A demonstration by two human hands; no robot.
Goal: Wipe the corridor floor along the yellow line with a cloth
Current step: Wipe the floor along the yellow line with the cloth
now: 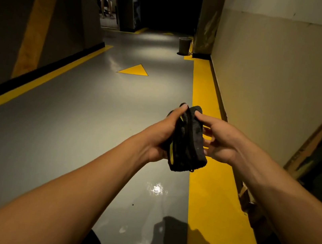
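Both hands, the left hand [160, 134] and right hand [219, 140], grip the folded dark cloth [188, 138] above the right-side yellow line [208, 91], apparently refolding it into a wiping pad.

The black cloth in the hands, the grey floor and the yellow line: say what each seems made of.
Black cloth: looks like terry towelling, matt, with a fuzzy nap and frayed edge; both hands grip it, folded.
Grey floor: probably painted or epoxy-coated concrete, glossy; it mirrors lamp glare and a shadow.
Yellow line: seemingly the same coating in yellow, smooth, with a crisp edge and faint sheen.
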